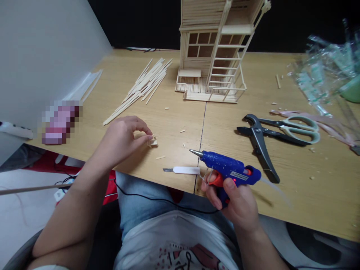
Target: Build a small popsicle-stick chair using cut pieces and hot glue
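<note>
My left hand (pixel 128 137) pinches a small piece built of light wooden sticks (pixel 153 142), held at the table surface left of centre. In my right hand (pixel 232 195) is a blue glue gun (pixel 225 165) with an orange trigger; its metal nozzle points left and a small red light glows on its body. A white-handled craft knife (pixel 185 170) lies between the two hands, blade to the left, just beyond the table's near edge. Tiny stick offcuts are scattered around the small piece.
A stick-built house model (pixel 208 60) with a ladder stands at the back. Loose sticks (pixel 146 86) lie to its left. Black pliers-like cutters (pixel 258 146) and pale-handled scissors (pixel 300 129) rest at right, near clear plastic wrappers (pixel 323 71). A blurred pink item (pixel 60 122) is far left.
</note>
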Motion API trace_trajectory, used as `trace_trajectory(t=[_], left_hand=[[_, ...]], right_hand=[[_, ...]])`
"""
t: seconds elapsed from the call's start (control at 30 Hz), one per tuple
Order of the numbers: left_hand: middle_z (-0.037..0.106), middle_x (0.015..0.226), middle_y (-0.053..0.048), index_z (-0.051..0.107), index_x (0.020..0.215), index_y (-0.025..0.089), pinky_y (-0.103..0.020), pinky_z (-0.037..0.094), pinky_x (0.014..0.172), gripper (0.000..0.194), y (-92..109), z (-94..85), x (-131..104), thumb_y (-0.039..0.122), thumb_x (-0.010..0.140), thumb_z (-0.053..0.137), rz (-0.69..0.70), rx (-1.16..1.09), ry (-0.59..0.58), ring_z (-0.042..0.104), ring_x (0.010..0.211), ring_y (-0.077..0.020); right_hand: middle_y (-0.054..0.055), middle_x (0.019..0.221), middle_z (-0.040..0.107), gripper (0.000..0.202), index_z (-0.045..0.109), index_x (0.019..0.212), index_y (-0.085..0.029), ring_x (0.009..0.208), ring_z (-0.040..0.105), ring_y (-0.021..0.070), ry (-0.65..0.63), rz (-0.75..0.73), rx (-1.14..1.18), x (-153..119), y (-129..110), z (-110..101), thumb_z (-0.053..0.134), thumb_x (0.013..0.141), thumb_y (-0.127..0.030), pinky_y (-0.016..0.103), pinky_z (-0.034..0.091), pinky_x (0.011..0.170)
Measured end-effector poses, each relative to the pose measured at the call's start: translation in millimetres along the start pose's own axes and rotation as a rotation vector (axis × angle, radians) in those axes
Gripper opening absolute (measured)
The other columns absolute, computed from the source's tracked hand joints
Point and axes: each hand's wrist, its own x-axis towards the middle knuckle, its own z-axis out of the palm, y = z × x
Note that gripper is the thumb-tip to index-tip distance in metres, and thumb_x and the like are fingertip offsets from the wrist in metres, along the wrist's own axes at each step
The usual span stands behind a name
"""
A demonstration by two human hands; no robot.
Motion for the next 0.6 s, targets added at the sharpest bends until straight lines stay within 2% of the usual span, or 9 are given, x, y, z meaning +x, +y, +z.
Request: trace_trajectory(t=[0.4,0.6], left_hand=[[0.078,0.092,-0.006,0.073,0.082,0.022,-0.041,0.046,0.089,0.025,1.7,-3.3,2.3,0.041,0.091,0.059,0.033,0.178,-0.041,0.071,0.088,-0.0246],[0.078,0.092,-0.005,0.073,0.082,0.023,-0.041,0.046,0.089,0.025,1.2,-4.2,1.5,0.041,0.09,0.058,0.026,0.198,-0.064,0.071,0.088,-0.0243]], right_hand=[[0.003,0.087,0.07,0.031,0.068,0.103,-0.022,0.043,0.046,0.005,0.015,-0.007,-0.001,1.4,-1.3,2.0,0.051,0.105,-0.048,0.026,0.038,0.052],[0.003,0.089,0.07,0.03,0.068,0.105,-0.023,0.044,0.046,0.0051,0.006,0.013,0.008,1.3,0.3,0.7,0.051,0.105,-0.049,0.026,0.039,0.052]])
